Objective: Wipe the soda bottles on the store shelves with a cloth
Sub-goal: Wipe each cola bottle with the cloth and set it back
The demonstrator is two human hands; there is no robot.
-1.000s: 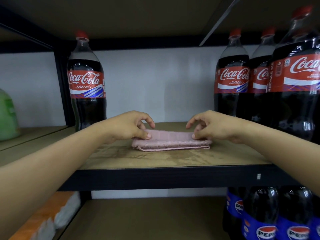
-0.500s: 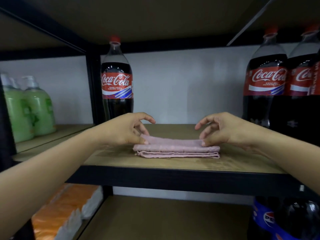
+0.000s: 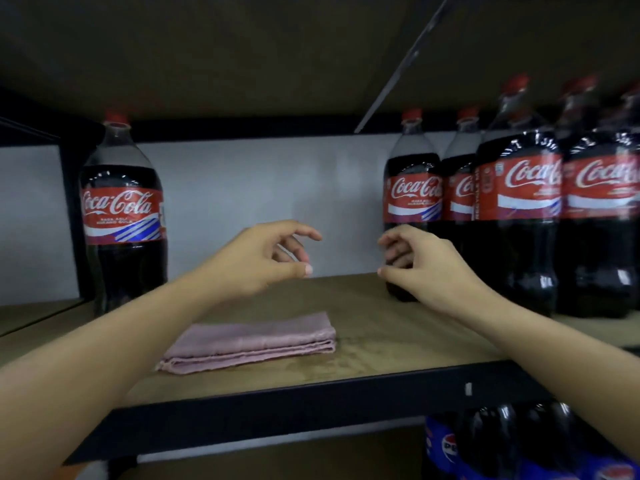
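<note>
Head camera view of a store shelf (image 3: 381, 344). At far left a single Coca-Cola bottle (image 3: 123, 216) stands upright near the back wall. Low in the centre-left a folded pink cloth (image 3: 252, 341) lies flat on the shelf, touched by neither hand. Above it, mid-frame, the left hand (image 3: 256, 258) hovers with fingers loosely curled, holding nothing. Just right of centre the right hand (image 3: 419, 261) hovers likewise, fingers loosely curled and holding nothing, in front of the nearest Coca-Cola bottle in a row (image 3: 519, 209) filling the right side. Pepsi bottles (image 3: 485, 445) stand on the lower shelf at bottom right.
</note>
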